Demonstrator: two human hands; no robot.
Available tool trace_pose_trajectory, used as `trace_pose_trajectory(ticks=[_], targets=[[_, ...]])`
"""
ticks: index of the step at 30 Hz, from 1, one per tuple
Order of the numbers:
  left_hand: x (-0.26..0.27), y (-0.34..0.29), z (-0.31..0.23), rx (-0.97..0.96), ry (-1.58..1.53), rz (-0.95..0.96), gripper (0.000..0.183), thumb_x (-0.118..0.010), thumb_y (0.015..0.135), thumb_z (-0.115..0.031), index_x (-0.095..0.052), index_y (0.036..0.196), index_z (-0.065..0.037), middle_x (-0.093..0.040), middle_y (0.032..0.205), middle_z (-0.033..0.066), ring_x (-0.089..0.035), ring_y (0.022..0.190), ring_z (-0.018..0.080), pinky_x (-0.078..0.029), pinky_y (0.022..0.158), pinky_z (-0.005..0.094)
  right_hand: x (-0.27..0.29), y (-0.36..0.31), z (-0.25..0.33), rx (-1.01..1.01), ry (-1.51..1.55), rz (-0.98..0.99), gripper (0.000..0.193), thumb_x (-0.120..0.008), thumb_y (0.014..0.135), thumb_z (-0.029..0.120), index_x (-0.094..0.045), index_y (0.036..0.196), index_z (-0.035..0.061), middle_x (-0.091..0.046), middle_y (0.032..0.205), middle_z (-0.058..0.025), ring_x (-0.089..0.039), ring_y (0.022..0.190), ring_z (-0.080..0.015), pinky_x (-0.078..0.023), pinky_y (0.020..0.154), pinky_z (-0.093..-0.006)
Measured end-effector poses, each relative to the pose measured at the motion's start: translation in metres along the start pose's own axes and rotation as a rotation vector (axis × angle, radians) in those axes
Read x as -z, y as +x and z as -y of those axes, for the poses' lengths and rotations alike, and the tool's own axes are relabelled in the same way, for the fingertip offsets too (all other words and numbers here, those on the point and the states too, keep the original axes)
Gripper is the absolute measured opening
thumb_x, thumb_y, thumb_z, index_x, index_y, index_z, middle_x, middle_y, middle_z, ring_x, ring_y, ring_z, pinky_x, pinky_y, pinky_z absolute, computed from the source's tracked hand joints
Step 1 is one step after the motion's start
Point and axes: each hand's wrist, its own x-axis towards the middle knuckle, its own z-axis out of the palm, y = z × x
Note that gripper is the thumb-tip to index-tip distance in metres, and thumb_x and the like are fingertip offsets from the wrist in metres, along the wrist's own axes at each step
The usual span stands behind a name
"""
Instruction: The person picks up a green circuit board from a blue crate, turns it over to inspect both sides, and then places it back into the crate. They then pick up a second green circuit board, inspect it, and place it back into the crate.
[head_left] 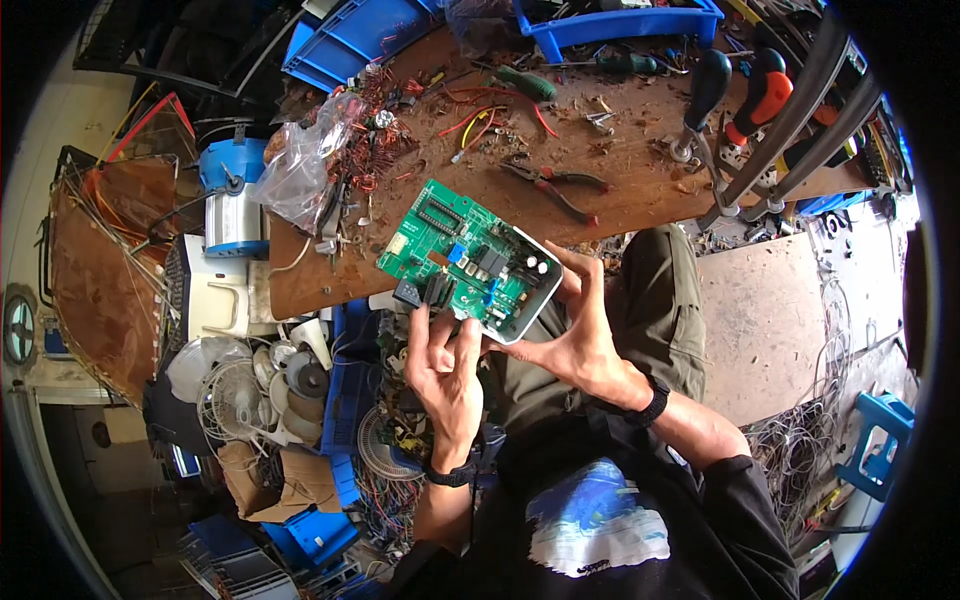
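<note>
A green circuit board (425,225) with chips, sockets and capacitors sits tilted, one end inside a white plastic housing (545,305). My right hand (585,345) grips the housing from its right side, thumb along the lower edge and fingers round the far side. At the board's lower left edge, my left hand (445,375) has its fingertips against the board near some black components (435,290). The fingers there are bent and partly hide that edge. Both hands hold the assembly above my lap, in front of the workbench (480,210).
Red-handled pliers (555,188) lie on the bench beyond the board, with a green-handled screwdriver (525,83) and loose wires behind them. A clear plastic bag (305,165) lies at the bench's left. Upright tools with black and red-orange handles (760,95) stand at the right.
</note>
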Motion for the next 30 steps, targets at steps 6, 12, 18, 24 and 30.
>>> trace_pose_trajectory(ticks=[6, 12, 18, 24, 30], targets=[[0.005, 0.003, 0.005, -0.015, 0.01, -0.015, 0.033, -0.065, 0.099, -0.01, -0.049, 0.127, -0.002, -0.064, 0.109, 0.005, -0.062, 0.1, 0.0128, -0.057, 0.082, 0.0303, -0.001, 0.006, 0.004, 0.021, 0.109, 0.046, 0.104, -0.098, 0.066, 0.023, -0.029, 0.14, 0.0006, -0.048, 0.144, -0.0231, -0.053, 0.132, -0.0298, -0.045, 0.109, -0.044], [0.004, 0.013, 0.028, 0.02, -0.366, 0.069, 0.09, -0.069, 0.094, -0.05, -0.019, 0.156, -0.008, -0.042, 0.15, 0.0122, -0.047, 0.135, 0.026, -0.04, 0.112, 0.0459, 0.002, 0.004, 0.01, -0.097, 0.233, 0.127, 0.104, -0.098, 0.065, 0.022, -0.029, 0.14, 0.0015, -0.051, 0.142, -0.0219, -0.054, 0.131, -0.0284, -0.043, 0.111, -0.0437], [0.012, 0.015, 0.058, 0.173, -0.457, 0.026, 0.1, -0.053, 0.085, -0.079, -0.032, 0.155, -0.011, -0.049, 0.149, 0.0098, -0.055, 0.13, 0.0273, -0.052, 0.105, 0.0473, 0.011, 0.006, 0.016, -0.18, 0.1, 0.275, 0.099, -0.097, 0.068, 0.025, -0.032, 0.141, 0.0023, -0.066, 0.111, -0.0143, -0.065, 0.096, -0.0192, -0.053, 0.087, -0.0355], [0.023, 0.015, 0.054, 0.109, -0.477, 0.046, 0.099, -0.053, 0.084, -0.08, -0.035, 0.154, -0.012, -0.047, 0.152, 0.0075, -0.05, 0.136, 0.0271, -0.045, 0.112, 0.0492, 0.091, 0.015, 0.049, -0.2, -0.245, -0.181, 0.024, -0.076, 0.086, 0.003, -0.06, 0.104, 0.0001, -0.064, 0.084, -0.0014, -0.059, 0.07, -0.0097, -0.047, 0.06, -0.0242], [0.029, 0.025, 0.035, -0.004, -0.503, 0.036, 0.1, -0.076, 0.084, -0.06, -0.022, 0.153, -0.011, -0.047, 0.145, 0.0093, -0.052, 0.132, 0.0241, -0.046, 0.11, 0.0438, 0.132, -0.035, 0.087, 0.169, -0.339, -0.455, 0.025, -0.074, 0.085, -0.001, -0.063, 0.108, -0.0002, -0.064, 0.083, 0.0002, -0.059, 0.066, -0.0095, -0.047, 0.057, -0.0235]])
